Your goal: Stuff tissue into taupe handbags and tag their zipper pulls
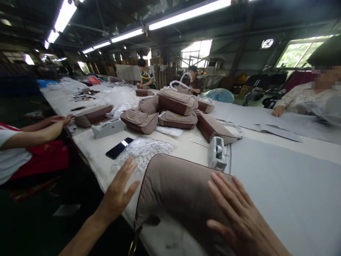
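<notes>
Two bare hands frame one ribbed brown bag (181, 181) in the head view, and that near bag, resting on the pale tabletop (90, 149) right in front of the person, is the landmark for everything else. The right grip (239, 209) is the nearer one: it lies over the bag's right part, fingers extended and nearly flat, clamped on nothing; whether the whole palm presses down cannot be told. The left grip (118, 190) is just off the bag's left edge, thumb and fingers apart with nothing between them, so the bag lies to its right. The bag's far edge runs left to right, its right end slanting slightly toward the person; the near end passes into shadow and out of the picture, so the true long axis cannot be settled. A gold ring (132, 247) hangs at its lower left corner. Just beyond the bag are crinkled clear plastic (149, 147) and, past its far right, a tape dispenser (217, 153); a black phone (119, 148) lies beyond it to the left. Farther beyond stands a heap of similar bags (176, 103), and grey sheeting (287, 192) spreads to its right.
</notes>
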Demonstrator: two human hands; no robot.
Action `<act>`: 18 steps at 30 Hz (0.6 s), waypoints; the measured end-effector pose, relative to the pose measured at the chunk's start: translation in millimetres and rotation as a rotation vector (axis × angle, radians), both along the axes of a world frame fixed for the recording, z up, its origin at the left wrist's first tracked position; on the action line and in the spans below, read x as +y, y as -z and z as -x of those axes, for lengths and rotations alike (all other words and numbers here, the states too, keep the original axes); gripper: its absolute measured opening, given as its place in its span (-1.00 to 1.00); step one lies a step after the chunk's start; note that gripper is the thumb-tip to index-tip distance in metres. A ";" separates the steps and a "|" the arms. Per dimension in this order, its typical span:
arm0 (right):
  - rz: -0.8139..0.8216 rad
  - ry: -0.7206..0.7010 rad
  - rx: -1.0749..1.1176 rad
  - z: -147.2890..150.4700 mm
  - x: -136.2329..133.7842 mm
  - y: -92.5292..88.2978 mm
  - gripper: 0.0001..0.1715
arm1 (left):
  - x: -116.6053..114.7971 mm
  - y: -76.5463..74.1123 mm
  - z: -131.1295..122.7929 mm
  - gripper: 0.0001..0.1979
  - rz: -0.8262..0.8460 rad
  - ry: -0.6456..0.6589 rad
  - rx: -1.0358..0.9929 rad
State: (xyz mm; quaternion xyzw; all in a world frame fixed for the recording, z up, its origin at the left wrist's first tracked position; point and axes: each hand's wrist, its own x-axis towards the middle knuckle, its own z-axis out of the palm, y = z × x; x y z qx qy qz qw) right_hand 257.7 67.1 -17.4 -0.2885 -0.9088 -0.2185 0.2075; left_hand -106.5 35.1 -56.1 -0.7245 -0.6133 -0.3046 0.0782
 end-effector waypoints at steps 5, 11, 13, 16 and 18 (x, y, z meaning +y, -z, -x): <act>0.189 0.291 -0.042 24.9 63.3 36.7 -0.19 | 63.9 12.7 -69.3 -0.39 0.084 0.150 0.319; 0.260 0.284 -0.082 42.2 74.2 65.2 -0.29 | 88.5 22.7 -92.3 -0.36 0.112 0.180 0.341; 0.301 0.192 -0.121 40.4 75.0 61.8 -0.32 | 91.8 23.5 -90.1 -0.37 0.130 0.224 0.324; 0.210 0.272 0.009 11.9 66.2 68.6 -0.24 | 84.6 40.2 -67.8 -0.32 0.176 0.035 0.166; 0.112 0.473 0.237 -16.2 44.1 89.1 -0.14 | 69.2 60.1 -43.6 -0.29 0.228 -0.139 -0.041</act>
